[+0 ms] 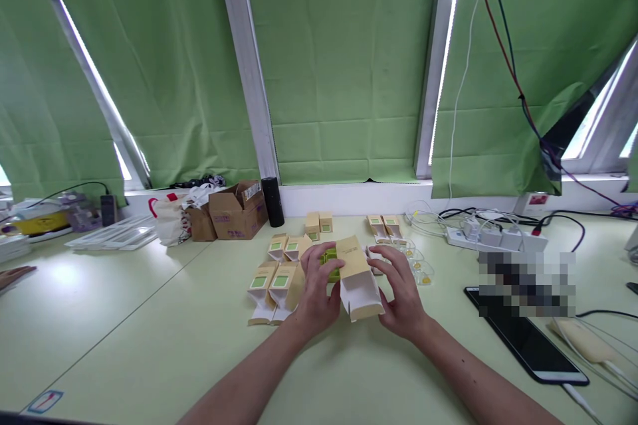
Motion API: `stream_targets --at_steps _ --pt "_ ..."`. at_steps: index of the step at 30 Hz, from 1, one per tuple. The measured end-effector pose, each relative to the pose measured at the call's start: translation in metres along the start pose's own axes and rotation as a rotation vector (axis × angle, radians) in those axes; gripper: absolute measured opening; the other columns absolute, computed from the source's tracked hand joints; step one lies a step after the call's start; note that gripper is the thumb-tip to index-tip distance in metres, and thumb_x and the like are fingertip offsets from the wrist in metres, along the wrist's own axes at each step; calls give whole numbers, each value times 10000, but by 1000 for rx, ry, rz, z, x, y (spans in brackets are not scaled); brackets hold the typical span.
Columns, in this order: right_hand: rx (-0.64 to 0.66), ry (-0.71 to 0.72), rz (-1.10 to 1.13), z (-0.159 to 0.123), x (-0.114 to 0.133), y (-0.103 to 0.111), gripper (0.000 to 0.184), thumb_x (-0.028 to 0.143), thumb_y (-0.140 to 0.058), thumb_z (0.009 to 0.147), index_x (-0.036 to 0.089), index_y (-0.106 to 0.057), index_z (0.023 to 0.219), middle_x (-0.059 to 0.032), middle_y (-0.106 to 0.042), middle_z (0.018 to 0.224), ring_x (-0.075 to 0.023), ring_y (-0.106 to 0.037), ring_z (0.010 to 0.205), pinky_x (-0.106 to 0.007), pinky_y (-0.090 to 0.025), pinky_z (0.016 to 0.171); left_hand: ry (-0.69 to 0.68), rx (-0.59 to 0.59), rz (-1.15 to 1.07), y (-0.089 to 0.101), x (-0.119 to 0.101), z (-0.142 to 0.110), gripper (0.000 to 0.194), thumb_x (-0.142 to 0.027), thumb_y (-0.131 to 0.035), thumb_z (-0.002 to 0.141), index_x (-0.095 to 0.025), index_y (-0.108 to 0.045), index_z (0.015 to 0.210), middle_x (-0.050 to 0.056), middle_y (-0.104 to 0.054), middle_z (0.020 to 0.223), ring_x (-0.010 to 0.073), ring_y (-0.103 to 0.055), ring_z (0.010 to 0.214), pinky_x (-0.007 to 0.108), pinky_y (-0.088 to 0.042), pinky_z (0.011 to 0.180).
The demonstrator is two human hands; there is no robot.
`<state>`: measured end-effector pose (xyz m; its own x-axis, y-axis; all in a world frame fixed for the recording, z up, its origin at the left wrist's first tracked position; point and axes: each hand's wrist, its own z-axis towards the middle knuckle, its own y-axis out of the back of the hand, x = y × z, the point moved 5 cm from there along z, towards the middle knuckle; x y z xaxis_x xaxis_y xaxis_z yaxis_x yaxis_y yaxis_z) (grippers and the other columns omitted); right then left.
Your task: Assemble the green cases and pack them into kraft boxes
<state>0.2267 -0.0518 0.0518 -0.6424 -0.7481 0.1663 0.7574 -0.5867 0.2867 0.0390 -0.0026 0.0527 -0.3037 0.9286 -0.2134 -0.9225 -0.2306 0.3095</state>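
Note:
Both hands hold a small tan cardboard box above the table, its white-lined flap folded open toward me. My left hand grips the left side with bent fingers, and my right hand closes on the right edge. Bright green pieces show just behind my left fingertips; whether they touch the box I cannot tell. Left of my left hand stand several similar boxes with green labels and open flaps. Clear plastic pieces with yellow spots lie beyond my right hand, partly hidden by it.
Two more boxes and another pair stand farther back. A brown carton and black cylinder are at the back left. On the right lie a phone, a power strip and cables. Another person's hand rests far left.

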Motion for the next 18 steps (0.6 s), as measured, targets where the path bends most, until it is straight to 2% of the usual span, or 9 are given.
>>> stream_targets --at_steps 5,8,13,18 --pt "26 8 -29 -1 -2 -1 431 165 -562 920 275 -547 1337 -156 -582 1395 -369 -576 1299 -602 -521 1018 -52 -1 95 -1 -2 -1 437 -46 -611 872 -318 -565 1211 112 -521 1426 326 -484 1305 541 -398 1070" --pt "17 7 -41 0 -3 0 413 124 -546 925 260 -548 1315 -161 -588 1374 -360 -571 1292 -599 -519 1015 -79 2 117 -2 -4 -2 444 -22 -591 867 -312 -557 1201 113 -507 1401 323 -480 1310 518 -413 1052" --pt "-10 2 -62 2 -5 0 394 85 -537 930 244 -550 1290 -156 -612 1299 -339 -589 1239 -580 -531 986 -68 19 87 -2 -4 -3 462 -84 -661 863 -309 -537 1247 134 -492 1396 344 -478 1321 550 -427 1066" --pt "-12 -6 -59 0 -9 -1 409 92 -553 921 249 -546 1299 -151 -610 1281 -340 -591 1220 -585 -536 975 13 52 -67 0 -8 3 593 -168 -740 840 -284 -483 1361 177 -474 1439 370 -457 1379 587 -432 1113"
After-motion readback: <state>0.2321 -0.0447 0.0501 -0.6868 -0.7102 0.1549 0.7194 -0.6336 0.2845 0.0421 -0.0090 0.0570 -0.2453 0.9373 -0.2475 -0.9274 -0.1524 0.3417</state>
